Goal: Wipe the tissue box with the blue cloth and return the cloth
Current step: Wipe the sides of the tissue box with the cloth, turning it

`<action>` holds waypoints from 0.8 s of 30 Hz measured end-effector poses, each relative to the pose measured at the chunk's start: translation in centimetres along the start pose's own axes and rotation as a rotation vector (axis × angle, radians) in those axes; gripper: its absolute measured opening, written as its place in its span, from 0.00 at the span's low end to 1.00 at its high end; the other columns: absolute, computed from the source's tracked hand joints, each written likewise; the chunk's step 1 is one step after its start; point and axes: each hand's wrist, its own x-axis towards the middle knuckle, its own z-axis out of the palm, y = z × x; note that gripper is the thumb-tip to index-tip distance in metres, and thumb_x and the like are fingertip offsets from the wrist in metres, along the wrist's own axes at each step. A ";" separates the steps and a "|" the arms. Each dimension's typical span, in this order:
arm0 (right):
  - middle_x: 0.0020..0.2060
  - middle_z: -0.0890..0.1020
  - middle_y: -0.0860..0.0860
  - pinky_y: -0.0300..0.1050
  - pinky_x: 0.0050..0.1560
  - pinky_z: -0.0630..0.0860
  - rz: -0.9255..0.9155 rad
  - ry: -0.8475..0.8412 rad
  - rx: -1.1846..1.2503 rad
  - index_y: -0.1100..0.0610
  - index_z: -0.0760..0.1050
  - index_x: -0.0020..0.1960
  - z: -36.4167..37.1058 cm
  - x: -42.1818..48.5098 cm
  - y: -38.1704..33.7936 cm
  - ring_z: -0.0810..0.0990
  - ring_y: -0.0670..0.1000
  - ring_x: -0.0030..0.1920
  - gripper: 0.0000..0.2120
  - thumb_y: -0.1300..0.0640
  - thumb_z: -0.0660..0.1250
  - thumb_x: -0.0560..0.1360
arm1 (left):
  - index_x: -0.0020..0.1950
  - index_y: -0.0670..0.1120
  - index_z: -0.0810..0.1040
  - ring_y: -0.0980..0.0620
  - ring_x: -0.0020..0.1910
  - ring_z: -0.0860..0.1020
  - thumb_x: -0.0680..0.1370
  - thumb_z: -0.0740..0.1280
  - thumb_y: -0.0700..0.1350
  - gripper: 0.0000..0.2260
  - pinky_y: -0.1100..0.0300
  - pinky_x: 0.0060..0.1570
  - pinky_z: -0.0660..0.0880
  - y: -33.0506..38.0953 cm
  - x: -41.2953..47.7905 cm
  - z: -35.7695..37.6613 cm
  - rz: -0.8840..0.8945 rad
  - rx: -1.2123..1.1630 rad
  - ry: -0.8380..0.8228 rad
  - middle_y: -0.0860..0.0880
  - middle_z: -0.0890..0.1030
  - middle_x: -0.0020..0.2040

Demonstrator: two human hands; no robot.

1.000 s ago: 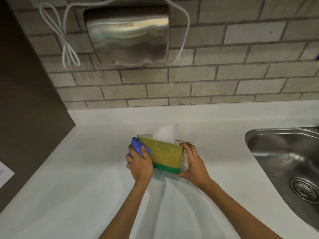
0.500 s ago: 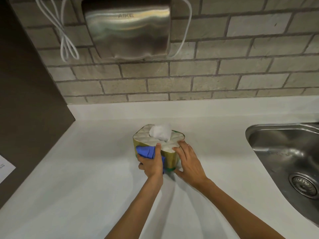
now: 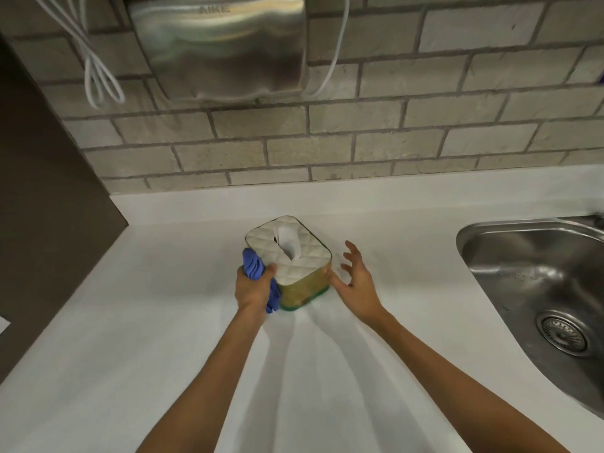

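Note:
The tissue box (image 3: 295, 256) stands upright on the white counter (image 3: 130, 338), with a quilted white top, yellow sides, a green base and a tissue poking out of its slot. My left hand (image 3: 253, 287) grips the bunched blue cloth (image 3: 253, 266) and presses it against the box's left side; a tail of cloth hangs down by the near corner. My right hand (image 3: 356, 277) hovers just right of the box, fingers spread, holding nothing; only its thumb seems near the box's lower right corner.
A steel sink (image 3: 542, 299) with a drain is set into the counter at the right. A steel hand dryer (image 3: 219, 44) with white cables hangs on the brick wall above. A dark panel (image 3: 42, 207) bounds the counter on the left.
The box has turned and been set flat, so its top now faces up. My right hand has let go of it and opened. The cloth has moved from the near face to the left side.

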 end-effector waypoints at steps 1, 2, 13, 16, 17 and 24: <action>0.71 0.66 0.56 0.49 0.65 0.71 0.069 -0.050 0.051 0.52 0.53 0.76 0.1 0.4 0.0 0.69 0.55 0.69 0.36 0.51 0.67 0.74 | 0.56 0.43 0.71 0.47 0.48 0.74 0.75 0.69 0.43 0.13 0.56 0.49 0.73 0.1 0.1 -0.3 0.031 0.009 0.012 0.46 0.77 0.48; 0.72 0.66 0.57 0.47 0.65 0.70 0.117 -0.082 0.090 0.52 0.52 0.76 0.2 0.6 0.0 0.68 0.56 0.70 0.36 0.50 0.67 0.75 | 0.57 0.42 0.72 0.46 0.48 0.74 0.75 0.68 0.44 0.13 0.54 0.52 0.74 0.0 0.1 -0.6 0.049 0.001 0.018 0.44 0.77 0.50; 0.52 0.78 0.53 0.40 0.48 0.73 0.193 -0.086 0.108 0.59 0.68 0.64 2.3 -0.4 -0.8 0.78 0.52 0.51 0.24 0.49 0.68 0.74 | 0.67 0.43 0.67 0.36 0.52 0.78 0.78 0.59 0.57 0.24 0.45 0.53 0.76 -3.3 -3.7 -0.5 -0.040 -0.052 -0.092 0.33 0.79 0.55; 0.49 0.78 0.52 0.42 0.49 0.76 0.189 -0.053 0.108 0.58 0.68 0.58 2.8 -0.8 -0.9 0.80 0.54 0.51 0.21 0.50 0.71 0.72 | 0.65 0.41 0.68 0.40 0.50 0.78 0.77 0.63 0.51 0.20 0.54 0.44 0.77 -3.2 -3.5 -0.4 0.008 0.025 -0.004 0.37 0.78 0.56; 0.48 0.78 0.52 0.43 0.49 0.76 0.187 -0.045 0.105 0.57 0.68 0.56 2.9 -1.0 -0.9 0.80 0.54 0.51 0.20 0.50 0.71 0.71 | 0.63 0.40 0.68 0.42 0.46 0.77 0.77 0.64 0.52 0.21 0.58 0.37 0.74 -3.2 -3.6 -0.2 -0.009 0.038 0.024 0.38 0.78 0.53; 0.54 0.76 0.54 0.44 0.53 0.74 0.261 -0.016 0.063 0.57 0.65 0.65 2.8 -2.1 -1.4 0.76 0.51 0.51 0.30 0.44 0.70 0.71 | 0.41 0.42 0.74 0.46 0.31 0.76 0.79 0.58 0.54 0.17 0.57 0.34 0.74 -3.4 -6.4 -1.0 -0.363 -0.167 -0.136 0.42 0.78 0.34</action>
